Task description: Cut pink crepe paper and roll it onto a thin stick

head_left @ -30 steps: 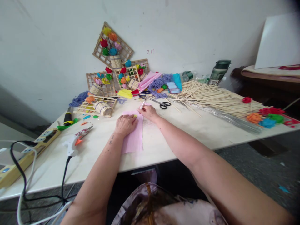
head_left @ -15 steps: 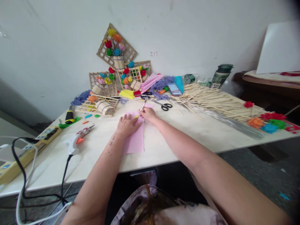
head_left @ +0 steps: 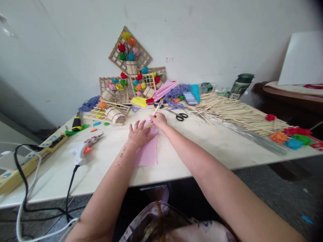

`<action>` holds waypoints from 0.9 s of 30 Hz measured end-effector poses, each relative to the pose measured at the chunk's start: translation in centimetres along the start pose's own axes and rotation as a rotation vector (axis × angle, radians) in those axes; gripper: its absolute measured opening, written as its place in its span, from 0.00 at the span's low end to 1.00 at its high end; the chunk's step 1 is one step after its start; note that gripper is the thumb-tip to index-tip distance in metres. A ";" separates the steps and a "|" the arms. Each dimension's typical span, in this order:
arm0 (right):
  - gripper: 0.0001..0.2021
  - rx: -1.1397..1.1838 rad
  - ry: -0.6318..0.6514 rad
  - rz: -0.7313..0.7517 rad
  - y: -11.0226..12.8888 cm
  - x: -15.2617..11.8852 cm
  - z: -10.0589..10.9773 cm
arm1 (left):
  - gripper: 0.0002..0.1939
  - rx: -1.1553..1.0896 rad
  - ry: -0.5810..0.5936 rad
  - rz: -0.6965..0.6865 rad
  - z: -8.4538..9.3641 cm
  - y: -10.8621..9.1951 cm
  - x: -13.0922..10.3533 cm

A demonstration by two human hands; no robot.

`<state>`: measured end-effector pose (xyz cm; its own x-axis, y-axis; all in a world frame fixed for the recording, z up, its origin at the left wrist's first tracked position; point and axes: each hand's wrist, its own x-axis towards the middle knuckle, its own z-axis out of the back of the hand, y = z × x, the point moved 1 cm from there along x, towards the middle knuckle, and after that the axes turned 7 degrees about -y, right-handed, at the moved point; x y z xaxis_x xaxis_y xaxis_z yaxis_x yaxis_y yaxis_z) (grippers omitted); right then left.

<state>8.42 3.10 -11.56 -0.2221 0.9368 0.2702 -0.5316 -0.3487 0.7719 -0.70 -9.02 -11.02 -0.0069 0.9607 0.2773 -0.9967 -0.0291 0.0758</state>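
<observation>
A pink sheet [head_left: 147, 155] lies on the white table near its front edge. My left hand [head_left: 138, 134] rests flat on the sheet with its fingers spread. Close to its fingertips, a small yellow-green piece [head_left: 149, 126] sits on the pink. My right hand [head_left: 158, 120] is closed round a slim whitish pen [head_left: 158, 107], which slants up and away from the fingers at the sheet's far end. The pen's lower tip is too small to make out.
Black-handled scissors [head_left: 180, 116] lie right of my right hand. A glue gun [head_left: 82, 150] and power strip [head_left: 32, 162] are at left. Wooden sticks [head_left: 227, 109] cover the right side. Lattice panels with colourful flowers [head_left: 130, 50] stand against the wall. A green bottle [head_left: 241, 86] is behind.
The view has shifted slightly, so the table items appear a little further right. The fingers of my left hand are spread wider. My right hand still holds the pen.
</observation>
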 end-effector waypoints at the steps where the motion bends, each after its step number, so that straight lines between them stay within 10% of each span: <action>1: 0.13 0.009 -0.016 0.007 -0.1 -0.1 -0.3 | 0.30 0.003 -0.030 -0.026 0.0 -0.1 0.0; 27: 0.15 -0.221 -0.152 0.086 -0.9 -0.8 0.4 | 0.30 0.035 -0.060 -0.099 0.0 -0.3 0.3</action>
<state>9.45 2.73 -12.24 -0.1576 0.8912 0.4254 -0.6855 -0.4087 0.6025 -0.35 -8.75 -10.95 0.0975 0.9411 0.3238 -0.9888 0.0547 0.1388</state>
